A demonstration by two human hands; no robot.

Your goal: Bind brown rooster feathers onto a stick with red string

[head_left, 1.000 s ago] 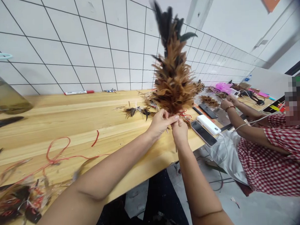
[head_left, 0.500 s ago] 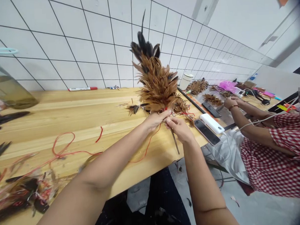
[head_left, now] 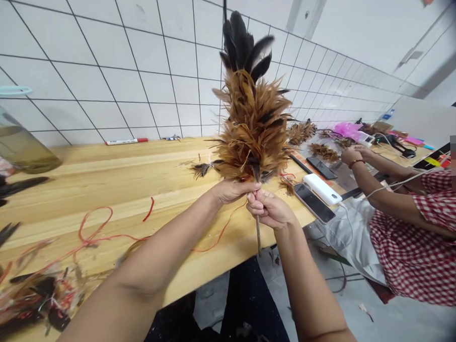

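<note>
A feather duster [head_left: 254, 119] with brown feathers and black ones at its top stands upright over the table edge. My left hand [head_left: 234, 190] is closed around its base, just under the lowest feathers. Right beside it, my right hand [head_left: 269, 208] is closed on the thin stick [head_left: 258, 240], whose lower end sticks out below my fingers. A red cord [head_left: 225, 231] runs from near my hands across the wooden table to the left. Behind the duster's left side lies a small bunch of dark feathers [head_left: 201, 169]. My fingers hide where cord and stick meet.
On the left are a bottle [head_left: 18, 140] of yellowish liquid and a heap of feathers and scraps [head_left: 40, 300]. A red marker [head_left: 126, 141] lies by the tiled wall. A phone [head_left: 314, 202] and white power bank [head_left: 322, 188] lie at right, near a co-worker's hands [head_left: 354, 155].
The duster has moved up a little and to the right, and now stands straighter. My right fingers have wrapped further round the stick, whose lower end has swung left.
</note>
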